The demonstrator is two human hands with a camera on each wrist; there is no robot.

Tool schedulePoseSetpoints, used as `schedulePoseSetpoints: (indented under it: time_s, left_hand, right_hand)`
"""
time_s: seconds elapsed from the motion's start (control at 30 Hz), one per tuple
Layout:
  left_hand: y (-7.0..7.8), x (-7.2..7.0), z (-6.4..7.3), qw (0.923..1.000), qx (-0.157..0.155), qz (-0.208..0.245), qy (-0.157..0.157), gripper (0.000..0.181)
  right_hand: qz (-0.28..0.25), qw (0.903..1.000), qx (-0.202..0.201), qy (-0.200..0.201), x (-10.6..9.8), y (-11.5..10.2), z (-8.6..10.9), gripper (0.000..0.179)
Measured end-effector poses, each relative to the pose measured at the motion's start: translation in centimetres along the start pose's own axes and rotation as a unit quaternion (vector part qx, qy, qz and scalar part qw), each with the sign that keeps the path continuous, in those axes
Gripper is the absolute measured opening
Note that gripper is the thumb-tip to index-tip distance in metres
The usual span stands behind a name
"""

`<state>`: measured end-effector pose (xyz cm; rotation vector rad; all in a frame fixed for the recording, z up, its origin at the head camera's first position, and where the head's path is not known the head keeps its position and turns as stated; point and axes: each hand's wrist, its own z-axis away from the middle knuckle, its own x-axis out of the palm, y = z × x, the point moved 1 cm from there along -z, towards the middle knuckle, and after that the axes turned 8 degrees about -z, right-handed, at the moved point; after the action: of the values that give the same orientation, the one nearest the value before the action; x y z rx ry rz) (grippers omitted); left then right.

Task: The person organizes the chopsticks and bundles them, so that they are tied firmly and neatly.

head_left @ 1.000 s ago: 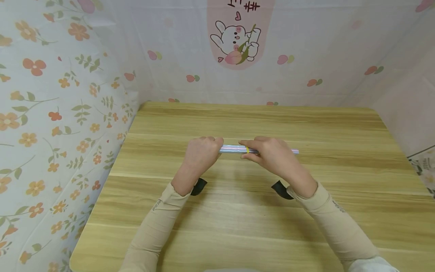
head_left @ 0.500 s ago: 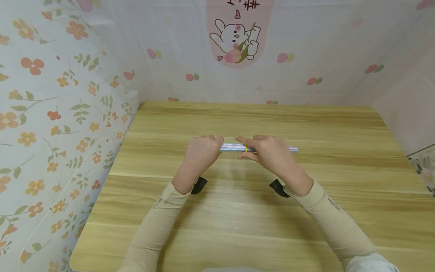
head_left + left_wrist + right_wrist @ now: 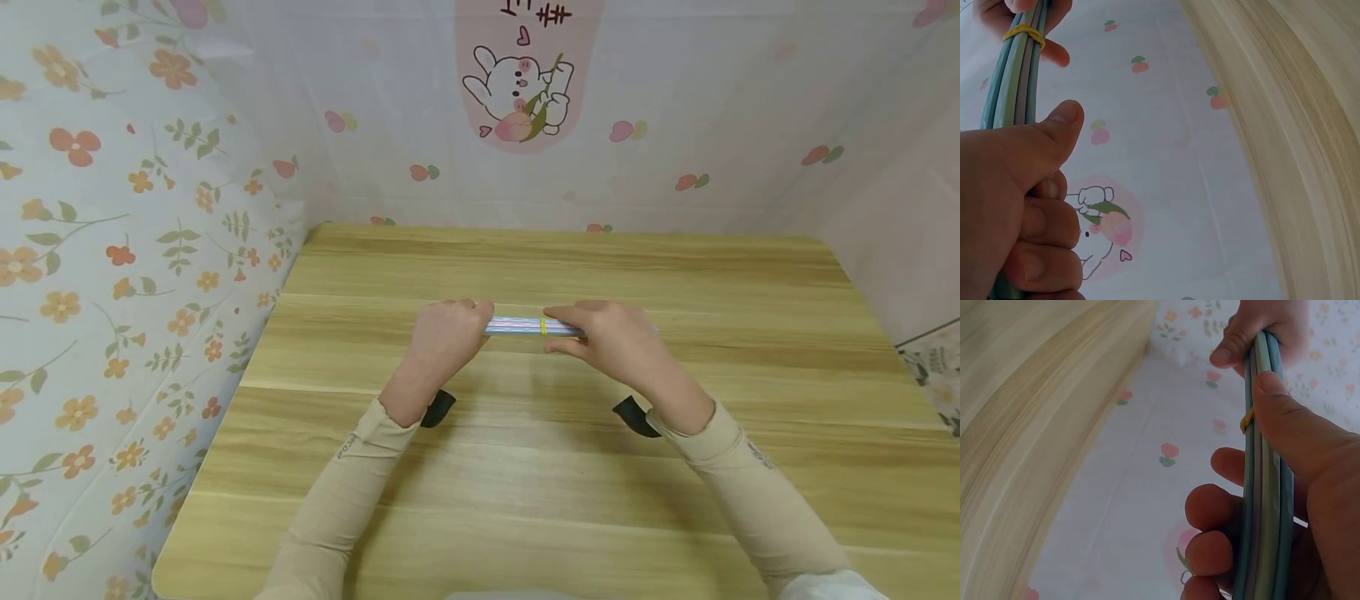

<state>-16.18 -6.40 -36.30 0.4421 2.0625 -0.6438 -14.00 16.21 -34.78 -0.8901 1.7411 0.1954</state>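
A bundle of slim, pencil-like sticks (image 3: 513,326) in pastel blue, green and lilac is held level across the two hands, above the table. A yellow rubber band (image 3: 544,327) circles it near the right hand. My left hand (image 3: 448,337) grips the left end in a fist; in the left wrist view its fingers wrap round the sticks (image 3: 1012,103), thumb lying along them. My right hand (image 3: 618,342) holds the other end. In the right wrist view its thumb presses on top just beside the band (image 3: 1247,419), fingers curled beneath. Both ends are mostly hidden by the hands.
The wood-grain table (image 3: 510,517) stretches beneath both arms. Behind it hangs a white cloth (image 3: 375,167) with a rabbit and fruit print, and a flowered cloth (image 3: 135,292) covers the left side. Dark flaps (image 3: 636,417) stick out at both wrists.
My right hand shifts slightly left along the bundle, then back right, now covering more of its right end and baring the band. My left hand keeps its grip in the same place.
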Motion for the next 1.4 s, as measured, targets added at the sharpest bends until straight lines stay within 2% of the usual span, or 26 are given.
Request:
schedulePoseSetpoints:
  time_s: [0.2,0.43,0.73,0.93,1.07,1.2,1.4]
  left_hand:
    - [-0.2,0.2,0.3,0.9999,-0.003,0.009,-0.008,0.028]
    - [-0.4,0.5,0.3,0.9999,-0.003,0.013,-0.002,0.031]
    - [-0.5,0.5,0.2,0.9994,-0.006,0.029,0.015,0.033]
    - [-0.6,0.5,0.3,0.9987,-0.011,0.050,0.004,0.037]
    - [-0.6,0.2,0.4,0.9983,-0.004,0.057,-0.008,0.039]
    - [-0.6,0.1,0.4,0.9979,0.003,0.065,-0.006,0.042]
    - [-0.6,0.0,0.5,0.9937,0.014,0.111,-0.010,0.045]
  right_hand:
    - [0.000,0.9999,0.011,0.001,-0.3,0.3,0.5,0.043]
    - [0.018,0.9987,0.047,-0.002,-0.8,0.7,1.1,0.025]
    - [0.018,0.9977,0.065,-0.009,-1.5,0.9,1.6,0.026]
    - [0.016,0.9974,0.069,-0.015,-1.7,1.0,1.7,0.025]
    - [0.015,0.9966,0.079,-0.018,-1.7,1.0,1.9,0.025]
    - [0.012,0.9961,0.084,-0.023,-1.8,1.1,2.1,0.024]
    - [0.010,0.9957,0.088,-0.025,-2.3,1.4,2.6,0.023]
